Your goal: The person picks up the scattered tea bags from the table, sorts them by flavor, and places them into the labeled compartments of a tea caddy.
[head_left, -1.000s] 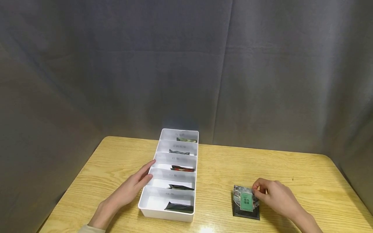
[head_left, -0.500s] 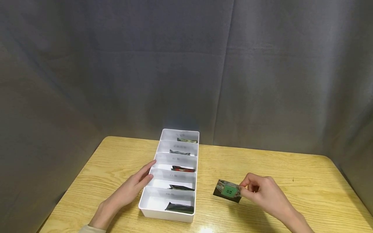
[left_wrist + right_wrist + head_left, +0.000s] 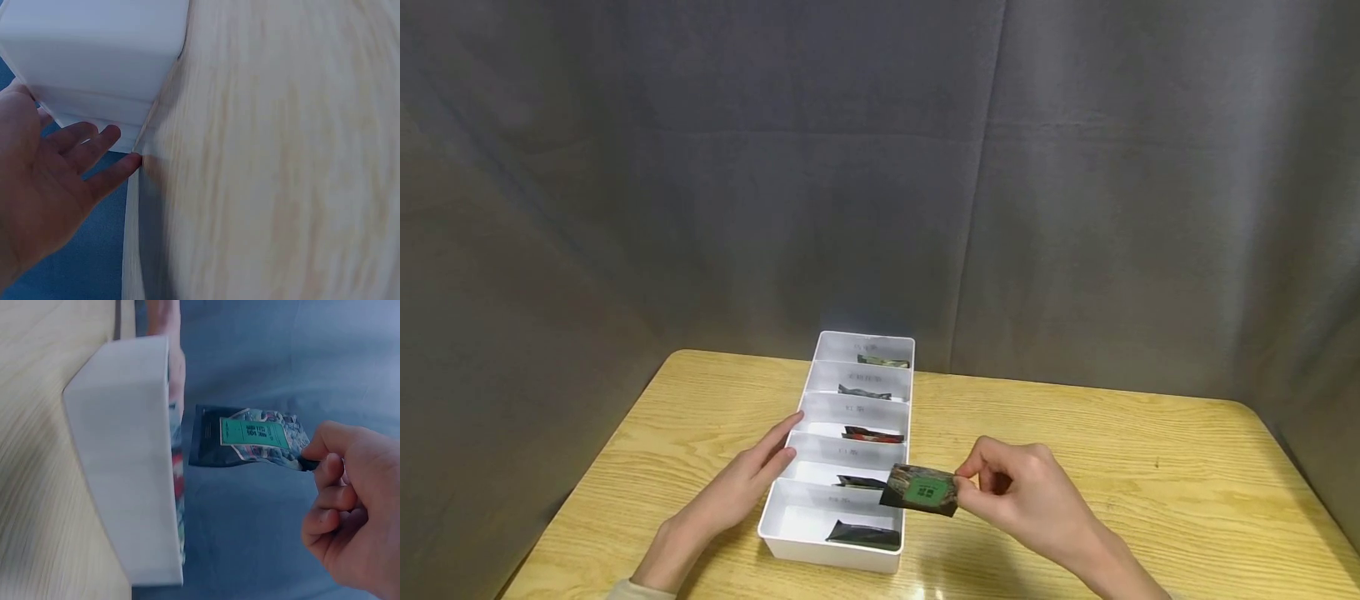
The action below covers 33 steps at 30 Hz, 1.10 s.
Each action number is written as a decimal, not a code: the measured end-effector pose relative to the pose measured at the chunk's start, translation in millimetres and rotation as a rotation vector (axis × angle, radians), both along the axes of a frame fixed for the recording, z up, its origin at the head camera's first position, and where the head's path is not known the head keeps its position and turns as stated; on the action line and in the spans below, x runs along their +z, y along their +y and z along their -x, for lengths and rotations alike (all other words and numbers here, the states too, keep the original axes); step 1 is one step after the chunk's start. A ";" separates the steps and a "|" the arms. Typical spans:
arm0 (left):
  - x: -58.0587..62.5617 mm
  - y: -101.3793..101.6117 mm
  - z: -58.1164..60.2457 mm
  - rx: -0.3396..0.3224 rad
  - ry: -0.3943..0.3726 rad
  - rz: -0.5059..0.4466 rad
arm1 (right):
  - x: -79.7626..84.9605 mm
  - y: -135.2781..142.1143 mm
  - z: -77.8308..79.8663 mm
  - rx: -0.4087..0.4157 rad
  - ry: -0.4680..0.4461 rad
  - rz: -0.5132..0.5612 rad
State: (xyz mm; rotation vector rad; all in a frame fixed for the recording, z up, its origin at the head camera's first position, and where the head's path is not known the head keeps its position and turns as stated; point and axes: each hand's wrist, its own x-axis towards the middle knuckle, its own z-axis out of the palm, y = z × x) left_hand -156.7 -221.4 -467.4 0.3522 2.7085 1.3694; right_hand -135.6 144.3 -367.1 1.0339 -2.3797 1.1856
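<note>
My right hand pinches a dark sachet with a green label by one corner, thumb against index finger. In the head view the sachet overlaps the right wall of a white divided box; the right wrist view shows the sachet raised above the box's rim. My left hand rests against the box's left side with fingers extended. The left wrist view has the left hand with loosely bent fingers beside the white wall. Each compartment carries dark writing on its back wall.
Sachets stand along the right of the compartments: a black one in front, another dark one behind it, then a red one, a grey one and a green one. A grey curtain hangs behind the wooden table.
My right hand has lifted the green-labelled sachet off the table and carried it left to the box's right edge. The left hand has stayed at the box's side.
</note>
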 end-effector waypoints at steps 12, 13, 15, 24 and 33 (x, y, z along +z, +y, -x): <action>2.2 9.3 0.7 -0.015 -0.015 0.063 | -17.3 -47.0 -4.3 0.133 0.128 0.018; 1.8 10.2 0.3 -0.018 -0.020 0.060 | -20.0 -49.1 -4.9 0.126 0.125 0.009; 1.3 11.2 -0.4 -0.019 -0.030 0.050 | -25.8 -52.7 -5.9 0.110 0.125 -0.016; 0.4 9.1 2.4 -0.026 -0.010 0.023 | -47.1 -58.8 -11.7 0.074 0.095 -0.195; 1.4 10.6 4.6 -0.029 -0.024 0.002 | -55.2 -50.7 -16.5 0.047 0.102 -0.330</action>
